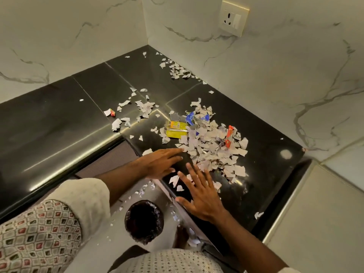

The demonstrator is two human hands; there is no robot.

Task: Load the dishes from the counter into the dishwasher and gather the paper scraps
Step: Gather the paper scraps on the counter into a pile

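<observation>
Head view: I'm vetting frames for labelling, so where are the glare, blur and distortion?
Head view: light streaks glare off the black counter; the left hand looks blurred, the right hand sharper; the wide lens bows the counter edge; inside the bin is dark.

- Socket (pixel 234 17): cream plate with a white switch, set high on the right-hand wall.
- Walls (pixel 78 36): white marble with grey veins, meeting in a corner.
- Bin (pixel 144 221): round and dark, lined with a black bag, standing on the floor.
- Floor (pixel 102 245): pale and glossy.
- Tiles (pixel 315 223): pale, at the lower right.
</observation>
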